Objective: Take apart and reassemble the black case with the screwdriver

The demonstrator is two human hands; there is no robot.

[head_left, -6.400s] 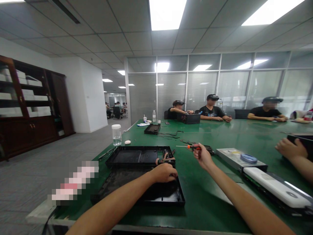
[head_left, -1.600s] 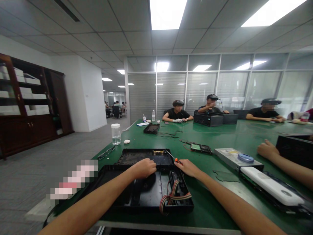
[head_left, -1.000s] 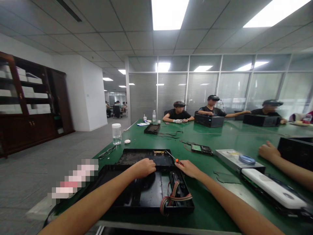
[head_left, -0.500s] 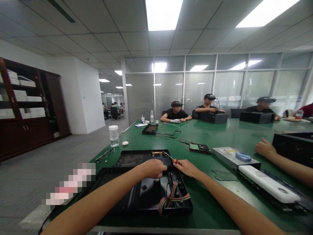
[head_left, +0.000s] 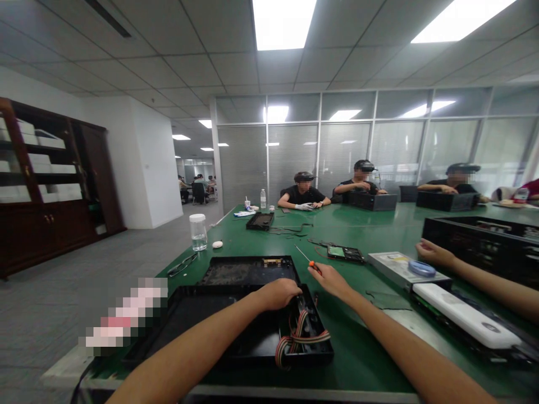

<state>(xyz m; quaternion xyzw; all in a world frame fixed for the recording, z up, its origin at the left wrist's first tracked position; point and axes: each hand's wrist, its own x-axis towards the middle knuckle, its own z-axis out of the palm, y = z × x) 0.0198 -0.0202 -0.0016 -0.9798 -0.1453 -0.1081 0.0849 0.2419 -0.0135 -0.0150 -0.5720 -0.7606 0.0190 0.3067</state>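
My right hand (head_left: 330, 279) is closed round a screwdriver (head_left: 314, 266) with an orange and black handle. Its thin shaft points up and to the left, over the tabletop, apart from the black case. My left hand (head_left: 281, 294) reaches over the open black case (head_left: 236, 347), fingers curled down by its right inner wall; what they hold, if anything, is hidden. Just below that hand lies a striped ribbon cable (head_left: 298, 336), looped over the case's right edge. Behind, a second black tray-like part (head_left: 244, 271) carries a brass-coloured piece (head_left: 272, 262) at its far edge.
To the right are a silver drive (head_left: 389, 268) with a blue roll (head_left: 421, 269) on it and a white device (head_left: 465, 315). A co-worker's hand (head_left: 435, 252) is beside a black computer case (head_left: 484, 241). Left stand a jar (head_left: 197, 233) and pliers (head_left: 182, 265).
My left hand has moved right, to the case's right wall. The screwdriver has swung away from the rear part's corner. The co-worker's hand at right has shifted left, along with the black computer case.
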